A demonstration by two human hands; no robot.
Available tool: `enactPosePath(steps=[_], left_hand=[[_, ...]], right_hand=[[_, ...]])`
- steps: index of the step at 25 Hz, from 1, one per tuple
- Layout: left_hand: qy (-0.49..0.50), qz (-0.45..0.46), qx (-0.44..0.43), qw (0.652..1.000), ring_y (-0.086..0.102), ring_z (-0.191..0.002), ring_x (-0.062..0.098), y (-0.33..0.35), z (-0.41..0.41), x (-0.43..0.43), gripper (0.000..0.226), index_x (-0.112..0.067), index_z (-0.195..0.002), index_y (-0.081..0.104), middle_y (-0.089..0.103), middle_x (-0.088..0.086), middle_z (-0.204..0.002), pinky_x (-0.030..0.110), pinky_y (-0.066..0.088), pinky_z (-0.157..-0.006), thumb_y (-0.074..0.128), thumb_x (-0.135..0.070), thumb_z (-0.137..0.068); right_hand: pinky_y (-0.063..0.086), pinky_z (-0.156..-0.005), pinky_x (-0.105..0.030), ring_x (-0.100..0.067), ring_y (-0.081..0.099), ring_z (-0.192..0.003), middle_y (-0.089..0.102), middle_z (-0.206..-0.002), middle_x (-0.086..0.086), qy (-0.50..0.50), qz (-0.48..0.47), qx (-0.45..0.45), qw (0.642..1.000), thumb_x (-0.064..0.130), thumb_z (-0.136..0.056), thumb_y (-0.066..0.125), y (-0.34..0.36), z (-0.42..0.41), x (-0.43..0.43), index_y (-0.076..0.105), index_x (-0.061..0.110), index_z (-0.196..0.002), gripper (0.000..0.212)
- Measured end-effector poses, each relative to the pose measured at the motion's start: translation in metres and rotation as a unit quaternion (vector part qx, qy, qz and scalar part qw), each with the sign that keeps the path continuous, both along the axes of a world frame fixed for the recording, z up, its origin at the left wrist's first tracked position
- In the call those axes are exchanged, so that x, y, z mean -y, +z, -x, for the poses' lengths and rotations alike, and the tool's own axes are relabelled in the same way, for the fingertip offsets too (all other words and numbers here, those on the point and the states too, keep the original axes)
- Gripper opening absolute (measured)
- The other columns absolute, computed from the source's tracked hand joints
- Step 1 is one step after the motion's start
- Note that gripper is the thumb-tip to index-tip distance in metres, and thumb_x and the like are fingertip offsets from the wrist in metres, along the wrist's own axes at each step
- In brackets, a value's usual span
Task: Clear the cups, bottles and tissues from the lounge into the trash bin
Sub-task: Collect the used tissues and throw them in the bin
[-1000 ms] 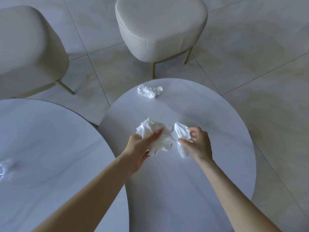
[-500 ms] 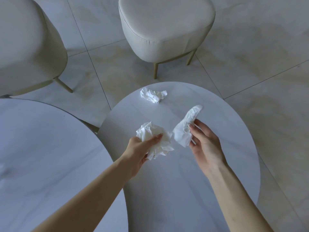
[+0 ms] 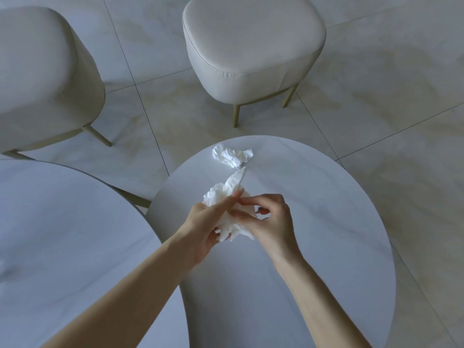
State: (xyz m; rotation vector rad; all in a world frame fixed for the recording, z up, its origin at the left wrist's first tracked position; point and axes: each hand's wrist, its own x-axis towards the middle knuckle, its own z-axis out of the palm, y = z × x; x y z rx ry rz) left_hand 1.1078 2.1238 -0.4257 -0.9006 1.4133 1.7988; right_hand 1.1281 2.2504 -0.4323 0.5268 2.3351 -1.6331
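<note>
Over the small round white table (image 3: 326, 222), my left hand (image 3: 208, 222) and my right hand (image 3: 271, 219) meet around a bunch of crumpled white tissues (image 3: 227, 197). Both hands grip the bunch, pressed together above the tabletop. A pointed end of tissue sticks up behind my fingers. Another crumpled tissue (image 3: 232, 155) lies loose near the table's far edge, apart from both hands. No trash bin, cup or bottle is in view.
A larger round white table (image 3: 62, 234) overlaps the small one on the left. Two cream padded stools with gold legs stand on the tiled floor, one beyond the table (image 3: 251, 38) and one at the far left (image 3: 42, 71).
My right hand has brought its separate tissue leftward and pressed it into the bunch in my left hand. The far tissue has not moved.
</note>
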Motion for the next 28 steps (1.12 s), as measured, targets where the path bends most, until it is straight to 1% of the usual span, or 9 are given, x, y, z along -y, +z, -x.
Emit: enactPosePath(steps=[5, 8, 10, 13, 15, 20, 24, 26, 28], left_hand=[[0.064, 0.006, -0.009, 0.998, 0.066, -0.087, 0.026, -0.006, 0.018, 0.022, 0.046, -0.001, -0.11, 0.068, 0.073, 0.018, -0.101, 0.046, 0.052, -0.095, 0.071, -0.038, -0.083], [0.075, 0.008, -0.028, 0.997, 0.068, -0.09, 0.026, -0.012, 0.031, 0.032, 0.047, -0.004, -0.114, 0.067, 0.073, 0.017, -0.109, 0.044, 0.054, -0.092, 0.07, -0.04, -0.084], [0.086, 0.006, -0.034, 0.996, 0.069, -0.092, 0.027, -0.017, 0.037, 0.038, 0.043, -0.006, -0.112, 0.067, 0.072, 0.017, -0.112, 0.045, 0.055, -0.094, 0.069, -0.039, -0.084], [0.096, 0.01, -0.036, 0.995, 0.07, -0.096, 0.028, -0.027, 0.038, 0.048, 0.041, -0.007, -0.109, 0.067, 0.072, 0.017, -0.112, 0.045, 0.055, -0.094, 0.07, -0.039, -0.084], [0.103, 0.011, -0.031, 0.994, 0.069, -0.103, 0.03, -0.033, 0.036, 0.054, 0.048, -0.005, -0.113, 0.066, 0.072, 0.017, -0.113, 0.042, 0.057, -0.09, 0.071, -0.041, -0.082], [0.11, 0.01, -0.027, 0.993, 0.071, -0.09, 0.026, -0.033, 0.025, 0.058, 0.048, -0.005, -0.113, 0.067, 0.074, 0.015, -0.106, 0.035, 0.058, -0.079, 0.071, -0.041, -0.082], [0.106, 0.009, -0.034, 0.994, 0.07, -0.086, 0.024, -0.022, 0.022, 0.055, 0.044, -0.006, -0.109, 0.067, 0.074, 0.012, -0.1, 0.033, 0.059, -0.075, 0.071, -0.041, -0.082], [0.099, 0.004, -0.031, 0.995, 0.07, -0.084, 0.023, -0.015, 0.017, 0.049, 0.042, -0.006, -0.108, 0.067, 0.074, 0.012, -0.097, 0.035, 0.058, -0.078, 0.071, -0.04, -0.082], [0.073, -0.006, -0.024, 0.997, 0.07, -0.086, 0.025, -0.007, 0.01, 0.04, 0.043, -0.005, -0.108, 0.067, 0.074, 0.013, -0.099, 0.038, 0.057, -0.083, 0.07, -0.039, -0.082]], right_hand=[[0.045, -0.066, -0.01, 0.005, 0.06, -0.073, 0.07, -0.093, 0.012, -0.048, 0.121, 0.029, 0.991, 0.021, -0.084, 0.071, -0.017, 0.05, -0.005, 0.073, 0.032, -0.085, 0.011], [0.045, -0.09, -0.023, -0.012, 0.056, -0.104, 0.058, -0.115, 0.005, -0.047, -0.003, -0.027, 0.999, 0.017, -0.086, 0.069, -0.048, 0.086, 0.0, 0.069, 0.026, -0.105, 0.021], [0.036, -0.106, -0.033, -0.022, 0.044, -0.126, 0.05, -0.132, -0.002, 0.055, -0.124, -0.062, 0.989, 0.02, -0.087, 0.068, -0.07, 0.106, 0.009, 0.064, 0.023, -0.123, 0.036], [0.024, -0.113, -0.039, -0.028, 0.019, -0.145, 0.019, -0.159, -0.012, 0.222, -0.297, -0.036, 0.928, 0.029, -0.094, 0.056, -0.09, 0.123, 0.021, 0.054, 0.032, -0.135, 0.041], [0.023, -0.115, -0.039, -0.029, 0.015, -0.147, 0.015, -0.161, -0.013, 0.26, -0.313, -0.011, 0.913, 0.025, -0.096, 0.052, -0.097, 0.121, 0.024, 0.055, 0.029, -0.135, 0.04], [0.038, -0.091, -0.027, -0.031, 0.045, -0.124, 0.054, -0.133, -0.009, 0.214, -0.3, -0.077, 0.926, -0.006, -0.087, 0.046, -0.104, 0.091, 0.019, 0.061, 0.01, -0.126, 0.044], [0.036, -0.068, -0.025, -0.03, 0.062, -0.088, 0.07, -0.093, -0.014, 0.03, -0.194, -0.045, 0.98, -0.002, -0.08, 0.06, -0.085, 0.076, 0.002, 0.07, -0.002, -0.098, 0.02], [0.042, -0.071, -0.022, -0.016, 0.066, -0.077, 0.072, -0.076, 0.002, -0.089, -0.042, -0.019, 0.995, 0.0, -0.08, 0.066, -0.051, 0.063, -0.009, 0.073, 0.003, -0.1, 0.022], [0.047, -0.083, -0.019, -0.003, 0.067, -0.085, 0.074, -0.083, 0.015, -0.125, 0.087, -0.039, 0.988, 0.002, -0.083, 0.066, -0.008, 0.044, -0.017, 0.075, 0.014, -0.1, 0.022]])
